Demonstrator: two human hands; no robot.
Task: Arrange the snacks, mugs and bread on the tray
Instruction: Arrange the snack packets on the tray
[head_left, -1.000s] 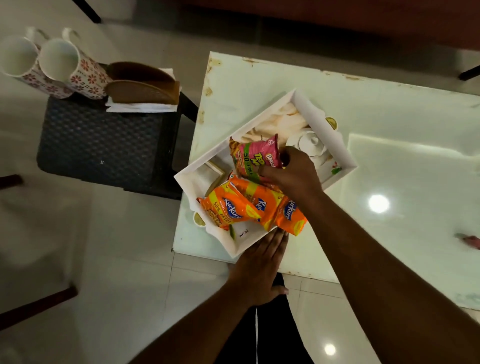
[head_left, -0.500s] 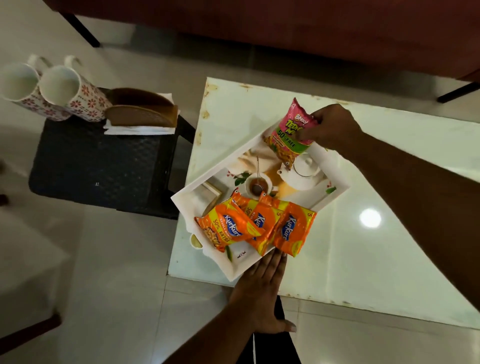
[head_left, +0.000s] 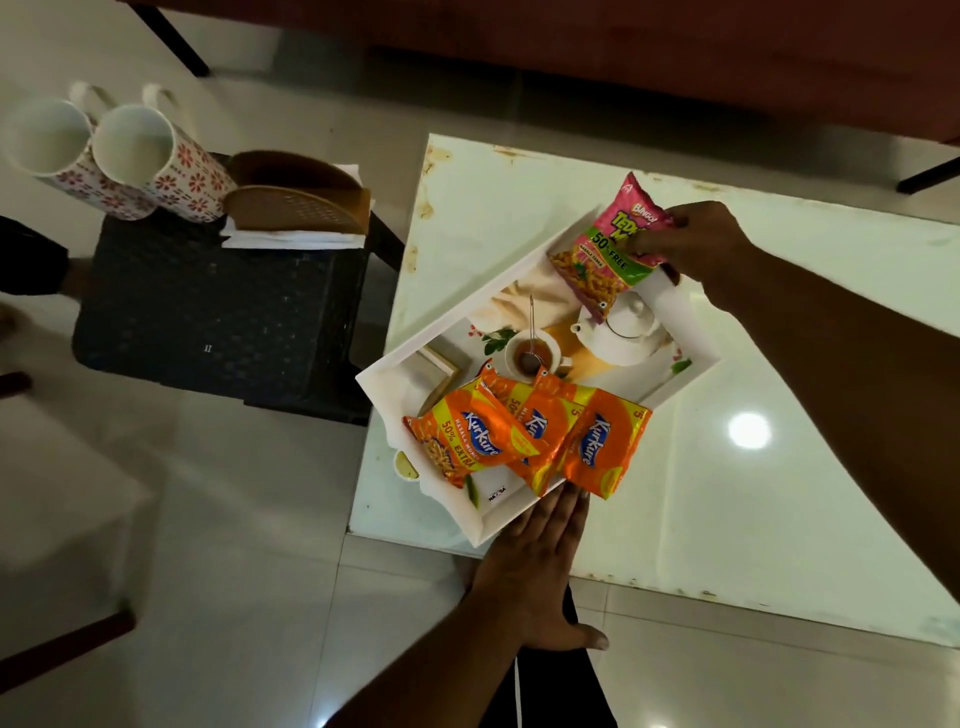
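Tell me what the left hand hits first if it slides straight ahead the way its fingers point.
The left hand lies flat with its fingertips at the near rim of the white tray. Pushed straight on, it would probably meet that rim, then the nearest orange snack packet; height is unclear.

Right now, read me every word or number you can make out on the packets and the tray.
"Bingo!", "50% FREE": pink packet, held by the right hand.
"Kurkure", "50% EXTRA": left orange packet.
"Kurkure": middle orange packet and right orange packet.
Small dark mark on the tray: too blurred to read.
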